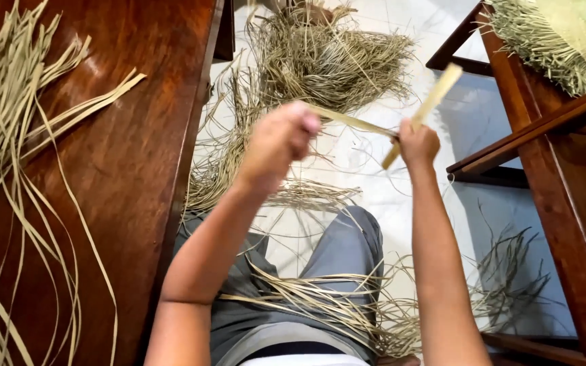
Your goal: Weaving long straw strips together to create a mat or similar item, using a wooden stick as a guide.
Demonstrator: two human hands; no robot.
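Left of the person's lap, a dark wooden table (pixel 123 156) carries loose dried leaf strips (pixel 8 135). Above the lap, the left hand (pixel 278 144) is fisted on one end of a palm strip (pixel 350 122). The right hand (pixel 418 144) grips a flat wooden stick (pixel 428 105) against the strip, which runs nearly level between the hands and looks light, pliable and easily split, best pinched near its ends.

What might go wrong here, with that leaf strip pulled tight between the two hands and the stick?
The thin leaf strip, stretched between the left hand and the flat stick in the right hand, could snap or split unevenly. Its edge might also nick a finger. The loose strips on the lap could slide onto the white floor.
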